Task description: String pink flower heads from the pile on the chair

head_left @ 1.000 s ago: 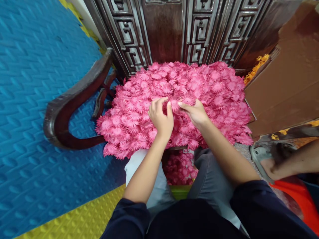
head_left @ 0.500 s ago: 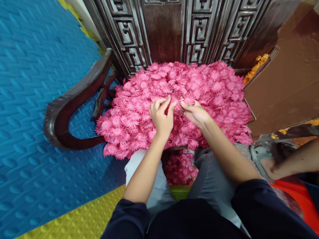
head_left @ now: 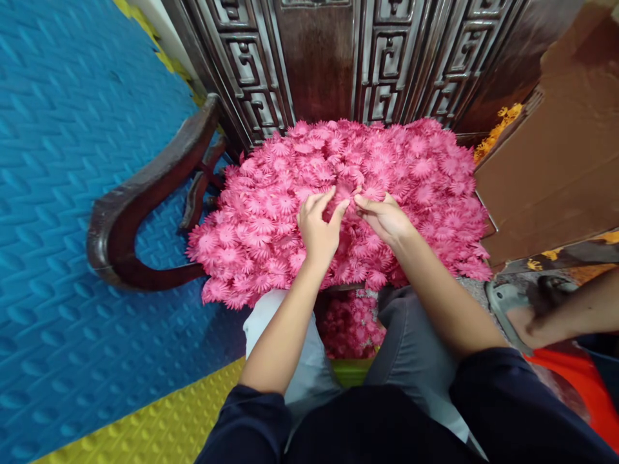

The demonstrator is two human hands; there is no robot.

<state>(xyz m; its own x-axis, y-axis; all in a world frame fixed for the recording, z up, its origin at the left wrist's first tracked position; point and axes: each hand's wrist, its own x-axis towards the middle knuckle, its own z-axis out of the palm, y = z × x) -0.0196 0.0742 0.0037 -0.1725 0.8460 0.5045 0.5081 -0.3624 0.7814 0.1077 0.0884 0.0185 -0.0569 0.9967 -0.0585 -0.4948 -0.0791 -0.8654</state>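
A wide heap of pink artificial flowers lies in front of me against a dark carved wooden panel. Over its middle, my left hand has thumb and fingertips curved round the left side of a pink flower. My right hand pinches with thumb and fingers at the right side of the same flower; another pink flower sits by its fingertips. Whatever lies under the fingertips is hidden. Below, between my knees, more pink flowers show.
A curved dark wooden armrest stands at the left over blue matting. The carved panel rises behind the heap. At the right are a brown cardboard box, orange flowers, and another person's foot in a sandal.
Both my hands have shifted slightly to the right, still close together at the flower. The heap looks about the same.
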